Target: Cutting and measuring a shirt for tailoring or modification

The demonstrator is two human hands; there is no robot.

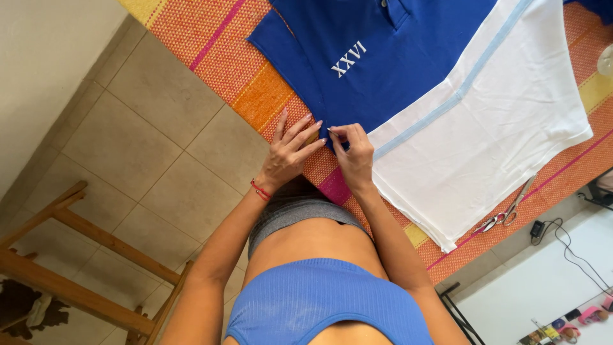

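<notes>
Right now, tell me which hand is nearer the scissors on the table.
Right. The right hand pinches the blue-and-white shirt at its edge, on the scissors' side. The left hand presses the same edge, just beyond the right hand, farther from the scissors.

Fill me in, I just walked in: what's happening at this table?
A person stands at a table covered with an orange woven cloth. Both hands meet at the side edge of a blue and white polo shirt laid flat: the left hand presses the fabric, the right hand pinches it in a fingertip grip. Scissors lie untouched nearby.
</notes>
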